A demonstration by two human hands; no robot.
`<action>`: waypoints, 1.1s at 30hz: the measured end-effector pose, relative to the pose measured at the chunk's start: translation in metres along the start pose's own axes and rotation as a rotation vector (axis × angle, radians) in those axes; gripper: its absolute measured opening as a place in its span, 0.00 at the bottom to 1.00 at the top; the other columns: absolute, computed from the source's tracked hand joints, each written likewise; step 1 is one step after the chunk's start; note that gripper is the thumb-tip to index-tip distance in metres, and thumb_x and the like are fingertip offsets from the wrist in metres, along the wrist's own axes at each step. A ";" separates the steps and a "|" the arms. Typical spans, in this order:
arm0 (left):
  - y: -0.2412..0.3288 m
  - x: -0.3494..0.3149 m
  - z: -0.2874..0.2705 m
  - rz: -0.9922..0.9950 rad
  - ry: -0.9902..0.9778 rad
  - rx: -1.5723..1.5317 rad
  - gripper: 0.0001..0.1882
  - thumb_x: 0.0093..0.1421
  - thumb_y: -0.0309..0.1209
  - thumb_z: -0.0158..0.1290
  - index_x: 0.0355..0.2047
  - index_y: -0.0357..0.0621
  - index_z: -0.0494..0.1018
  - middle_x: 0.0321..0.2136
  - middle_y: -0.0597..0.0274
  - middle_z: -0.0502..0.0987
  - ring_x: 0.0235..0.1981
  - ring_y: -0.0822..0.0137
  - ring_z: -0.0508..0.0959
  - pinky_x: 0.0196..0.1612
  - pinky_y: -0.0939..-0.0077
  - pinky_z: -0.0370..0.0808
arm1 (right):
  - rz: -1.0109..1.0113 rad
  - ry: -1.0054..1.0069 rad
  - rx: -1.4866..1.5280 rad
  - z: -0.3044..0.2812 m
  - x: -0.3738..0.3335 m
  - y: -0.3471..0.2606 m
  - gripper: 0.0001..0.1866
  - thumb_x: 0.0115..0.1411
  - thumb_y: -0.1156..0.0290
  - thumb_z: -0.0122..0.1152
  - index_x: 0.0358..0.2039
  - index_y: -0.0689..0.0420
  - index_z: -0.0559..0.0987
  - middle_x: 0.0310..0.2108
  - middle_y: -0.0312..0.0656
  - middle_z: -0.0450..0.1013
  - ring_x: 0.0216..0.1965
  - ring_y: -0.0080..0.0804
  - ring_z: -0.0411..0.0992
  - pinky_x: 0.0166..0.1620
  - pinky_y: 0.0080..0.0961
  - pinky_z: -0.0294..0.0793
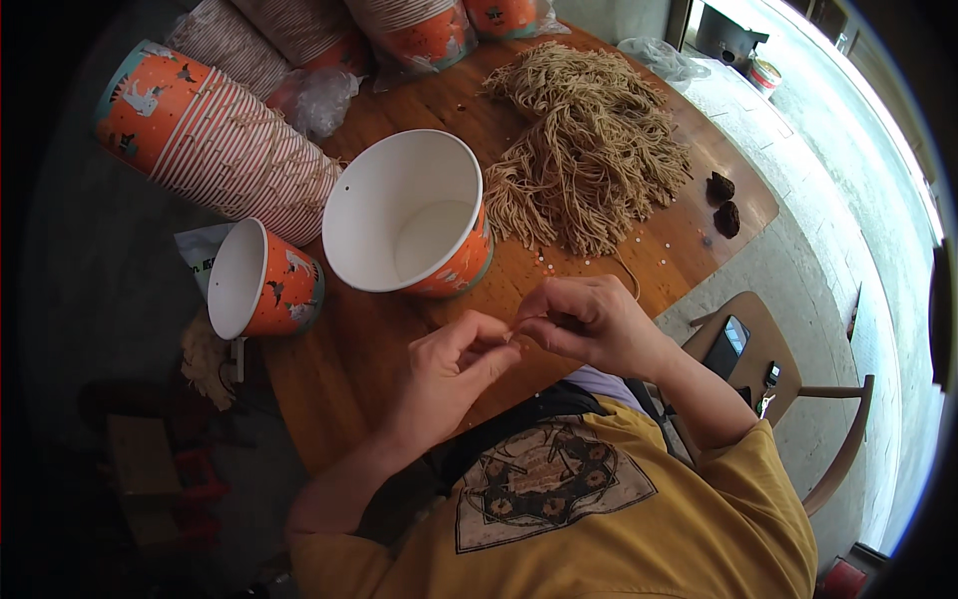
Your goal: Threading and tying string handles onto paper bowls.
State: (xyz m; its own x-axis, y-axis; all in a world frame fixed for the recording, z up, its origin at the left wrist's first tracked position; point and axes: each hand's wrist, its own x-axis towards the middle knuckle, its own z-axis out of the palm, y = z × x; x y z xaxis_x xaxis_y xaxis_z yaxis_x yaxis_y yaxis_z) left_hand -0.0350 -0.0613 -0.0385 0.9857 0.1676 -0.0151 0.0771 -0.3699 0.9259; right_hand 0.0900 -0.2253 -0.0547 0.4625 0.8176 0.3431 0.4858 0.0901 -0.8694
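Observation:
Just over the table's near edge, my left hand (454, 369) and my right hand (597, 324) meet at the fingertips. Both are closed in a pinch on what looks like the thin end of a tan cord, mostly hidden by the fingers. A strand of cord (629, 272) curves from the big heap of tan cords (589, 150) down behind my right hand. Beyond my left hand stands a large orange paper bucket (454, 275), white inside, with a small dark hole near its rim. A smaller orange paper bucket (289, 285) lies tilted left of it.
A long nested stack of paper buckets (225, 140), with cords along it, leans at the left. More bagged stacks (409, 35) line the back of the wooden table (339, 379). Two dark lumps (725, 205) sit near the right corner. A chair (763, 364) holds a phone (728, 344) and keys.

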 end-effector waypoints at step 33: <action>0.048 -0.041 -0.011 0.133 -0.263 -0.517 0.13 0.67 0.35 0.45 0.33 0.38 0.71 0.26 0.63 0.72 0.28 0.75 0.72 0.31 0.83 0.68 | 0.118 -0.031 0.173 0.000 0.003 -0.004 0.04 0.60 0.72 0.59 0.31 0.59 0.77 0.26 0.35 0.76 0.27 0.19 0.72 0.32 0.17 0.70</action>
State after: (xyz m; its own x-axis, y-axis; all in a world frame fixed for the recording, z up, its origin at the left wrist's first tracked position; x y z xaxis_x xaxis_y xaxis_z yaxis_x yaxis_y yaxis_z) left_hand -0.0734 -0.0757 0.0111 0.9910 -0.1062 0.0817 -0.0674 0.1320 0.9890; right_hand 0.0898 -0.2230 -0.0498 0.4844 0.8451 0.2263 0.2939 0.0865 -0.9519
